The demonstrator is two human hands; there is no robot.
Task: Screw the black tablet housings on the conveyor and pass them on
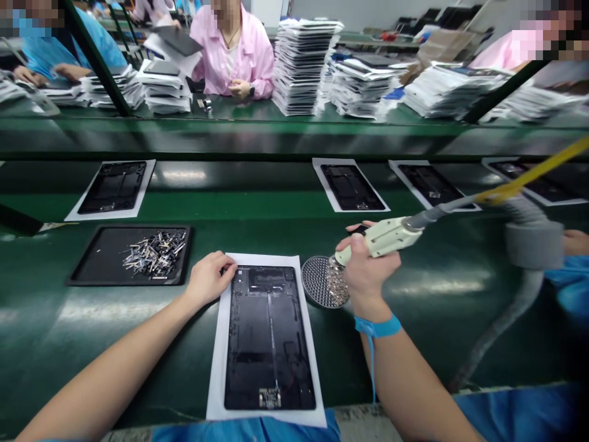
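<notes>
"Two hands: state?"

"Right hand [368, 270]: grip clamped on pale screwdriver [389, 238], nose at round dish [315, 281] of screws [337, 285]. Left hand [209, 279]: at open tablet [257, 331], far left corner; cannot tell whether grip is closed."

"Tablet location?"

"Near middle of desk [343, 362], on white paper [218, 368]. Parts tray [103, 258]: left."

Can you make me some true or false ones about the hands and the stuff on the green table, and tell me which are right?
1. The right hand holds a pale tool. True.
2. The blue band is on the left wrist. False: it is on the right wrist.
3. The flat black device lies on a white sheet. True.
4. The black tray is full of apples. False: small loose parts lie in it.
</notes>
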